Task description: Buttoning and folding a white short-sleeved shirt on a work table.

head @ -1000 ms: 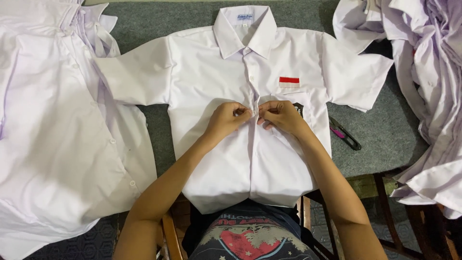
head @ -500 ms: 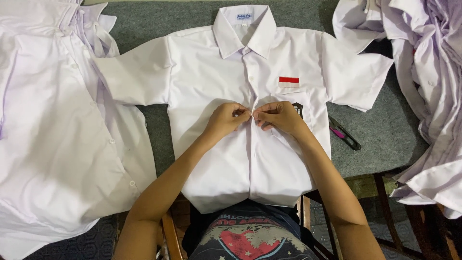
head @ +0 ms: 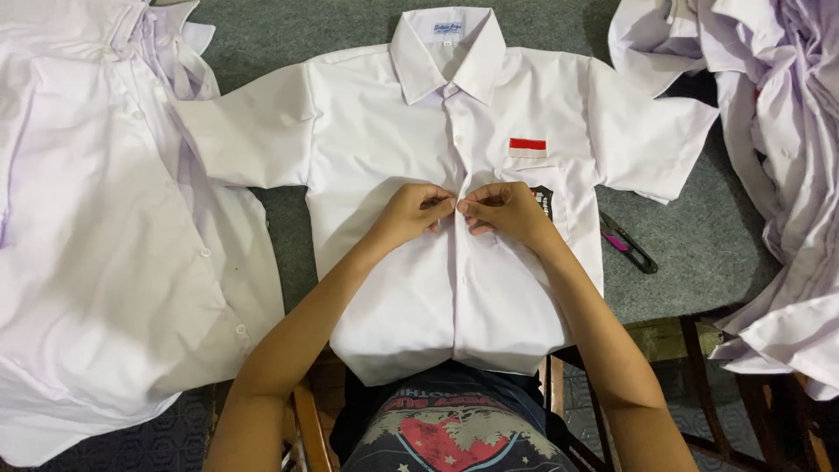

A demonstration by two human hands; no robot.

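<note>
Both my hands met at the shirt's (head: 393, 288) buttoned front: the left hand (head: 409, 214) and right hand (head: 505, 210) each pinched the placket, fingertips touching. It lay flat, collar away from me, on a grey table (head: 699, 253). Small snips (head: 627, 243) lay just right; white shirt piles (head: 105, 227) flanked both sides.

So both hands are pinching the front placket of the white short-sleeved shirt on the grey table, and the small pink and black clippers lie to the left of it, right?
Not quite. The pink and black clippers lie to the right of the white short-sleeved shirt, as the head view shows. The rest holds.
</note>
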